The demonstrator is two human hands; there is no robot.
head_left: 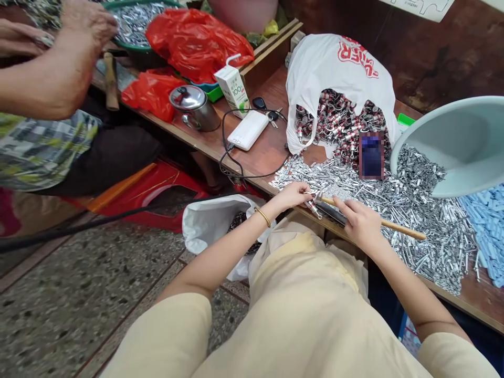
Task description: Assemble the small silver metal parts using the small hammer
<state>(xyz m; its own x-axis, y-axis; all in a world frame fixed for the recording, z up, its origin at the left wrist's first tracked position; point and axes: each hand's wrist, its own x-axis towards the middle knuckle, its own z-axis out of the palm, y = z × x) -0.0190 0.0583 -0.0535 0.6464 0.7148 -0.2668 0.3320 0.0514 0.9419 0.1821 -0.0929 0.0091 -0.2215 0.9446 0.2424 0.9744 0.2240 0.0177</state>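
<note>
My left hand [293, 195], with a gold bangle on its wrist, is closed in a pinch at the table's front edge. From its fingertips hangs a small red-and-silver metal fitting [313, 208] with a ring at its end. Closed around a pair of pliers [334, 212] is my right hand [364, 223]. One handle of the pliers is dark; a long wooden one [405, 231] sticks out past my hand to the right. The jaws meet the fitting close to my left fingers; their exact grip is too small to make out. Loose silver metal pieces [425, 252] lie beneath and beyond both hands.
A white plastic bag [315, 63] spills red-and-silver fittings behind the pile. A tilted grey basin [472, 142] and blue strips [484, 226] are at right. Leftward are a power bank [249, 129], carton [232, 86], metal mug [202, 113] and a co-worker's arm [51, 79]. A white sack [205, 223] stands below.
</note>
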